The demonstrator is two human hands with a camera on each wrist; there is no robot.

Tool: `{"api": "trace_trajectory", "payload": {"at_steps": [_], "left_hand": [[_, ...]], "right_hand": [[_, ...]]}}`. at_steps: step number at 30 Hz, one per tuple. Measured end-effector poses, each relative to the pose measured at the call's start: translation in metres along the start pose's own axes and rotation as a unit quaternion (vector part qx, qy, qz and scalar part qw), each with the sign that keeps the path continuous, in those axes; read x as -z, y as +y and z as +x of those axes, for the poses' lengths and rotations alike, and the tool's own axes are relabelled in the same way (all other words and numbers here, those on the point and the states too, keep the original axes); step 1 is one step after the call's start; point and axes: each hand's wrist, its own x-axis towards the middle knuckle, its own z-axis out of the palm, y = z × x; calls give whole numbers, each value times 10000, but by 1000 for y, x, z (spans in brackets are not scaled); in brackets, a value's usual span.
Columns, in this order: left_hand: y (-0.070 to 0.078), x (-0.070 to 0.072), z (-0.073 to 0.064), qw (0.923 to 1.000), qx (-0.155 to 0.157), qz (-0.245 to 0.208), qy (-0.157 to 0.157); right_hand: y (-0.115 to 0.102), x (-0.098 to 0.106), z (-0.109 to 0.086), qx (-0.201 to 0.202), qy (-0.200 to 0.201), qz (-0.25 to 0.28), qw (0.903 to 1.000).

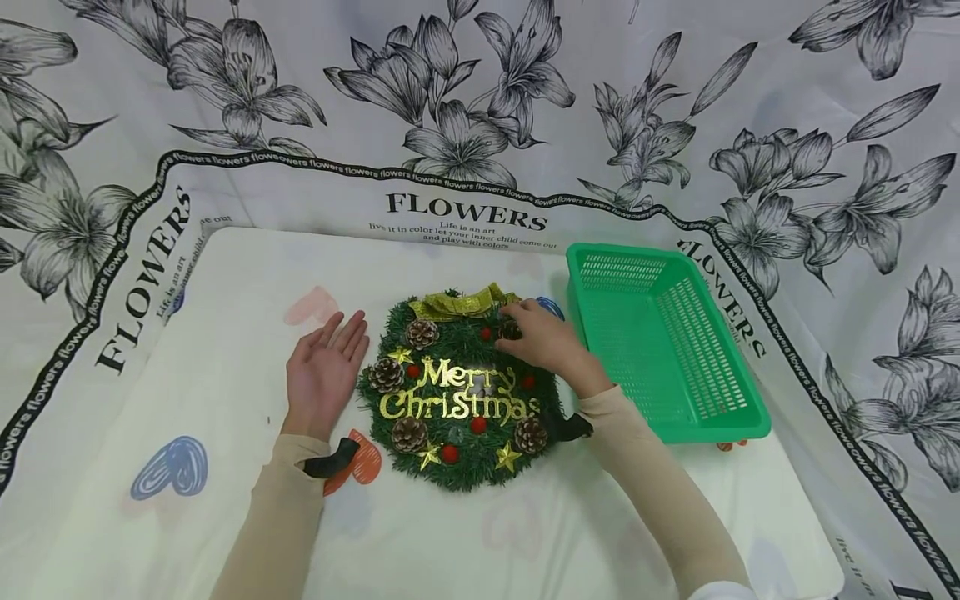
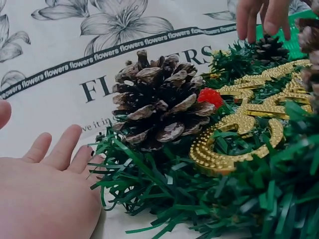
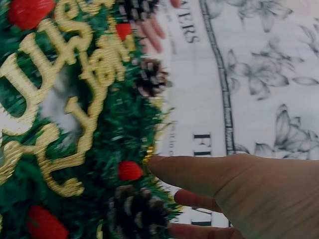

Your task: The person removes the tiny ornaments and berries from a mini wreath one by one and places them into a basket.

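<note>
A green Christmas wreath [image 1: 457,348] lies on the table, carrying gold "Merry Christmas" lettering [image 1: 459,403], pine cones, red berries, gold stars and a yellow-gold bow [image 1: 461,304]. Beside its left edge, my left hand [image 1: 324,375] rests palm up with fingers extended, holding nothing. A pine cone [image 2: 159,102] stands up close to that hand in the left wrist view. My right hand [image 1: 543,333] reaches over the wreath's upper right edge, fingertips right at a pine cone [image 3: 137,213] near the bow. In the right wrist view its fingers point straight at the foliage.
A green plastic basket [image 1: 637,350] with slotted sides stands to the right of the wreath. The white table cover [image 1: 225,350] bears printed hearts. Behind it hangs a white cloth [image 1: 300,196] with black flower drawings and lettering.
</note>
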Motion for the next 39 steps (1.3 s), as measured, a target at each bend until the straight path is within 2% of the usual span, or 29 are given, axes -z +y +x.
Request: {"api": "trace_trajectory", "payload": {"at_steps": [7, 10, 15, 19, 23, 33, 39], "left_hand": [[7, 5, -15, 9971, 4, 765, 49], [4, 4, -12, 9966, 44, 816, 144], [-4, 1, -3, 9925, 106, 1199, 198], [-4, -2, -1, 9898, 11, 1406, 209], [-3, -4, -4, 9886, -65, 1471, 302], [-9, -10, 0, 9859, -34, 1658, 234], [-12, -11, -2, 9816, -21, 1879, 332]], "right_hand": [[0, -24, 1, 424, -61, -175, 9989], [6, -25, 1, 636, -103, -472, 9968], [19, -18, -1, 906, 170, -960, 9911], [21, -11, 1, 1069, 330, -721, 9911], [21, -5, 3, 1229, 244, -508, 9908], [27, 13, -3, 1161, 176, 353, 9925], [31, 16, -7, 1310, 227, 535, 9897]]}}
